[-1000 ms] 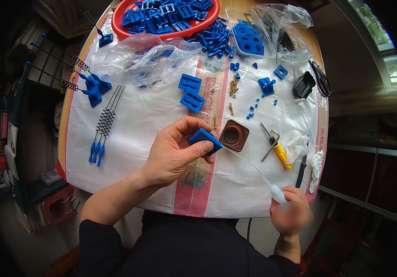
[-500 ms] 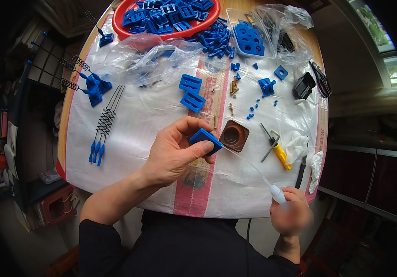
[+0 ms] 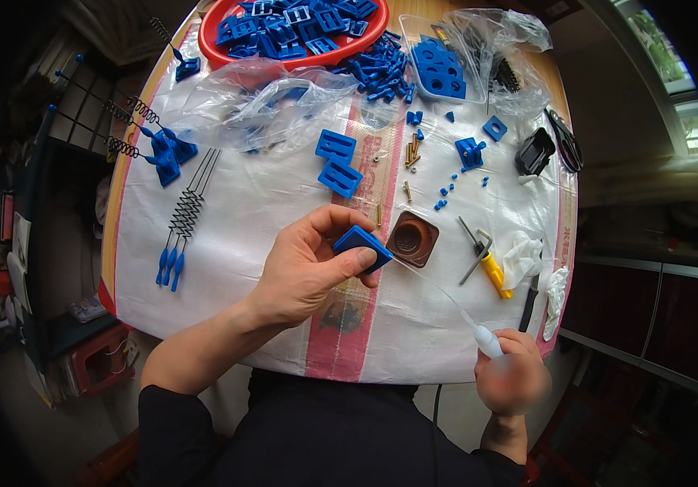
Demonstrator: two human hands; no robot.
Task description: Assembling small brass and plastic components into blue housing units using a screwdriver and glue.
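My left hand [image 3: 300, 272] pinches a blue plastic block [image 3: 359, 241] between thumb and fingers, tilted above the sheet. Low on the right, my right hand [image 3: 513, 377] is closed round a small white squeeze bottle [image 3: 487, 339]; part of that hand is blurred. From the bottle a long, thin clear nozzle [image 3: 446, 294] runs up to the block's right edge. Whether its tip goes inside or only touches cannot be made out. Just beyond the block sits a square brown dish [image 3: 412, 239] with a round hollow.
Two slotted blue plates [image 3: 337, 162], brass screws [image 3: 411, 151] and tiny blue bits lie ahead. A yellow-handled tool [image 3: 493, 274] and hex key lie right. Black springs with blue ends [image 3: 187, 215] lie left. At the back stand a red basin [image 3: 292, 62] and a clear tub [image 3: 443, 99].
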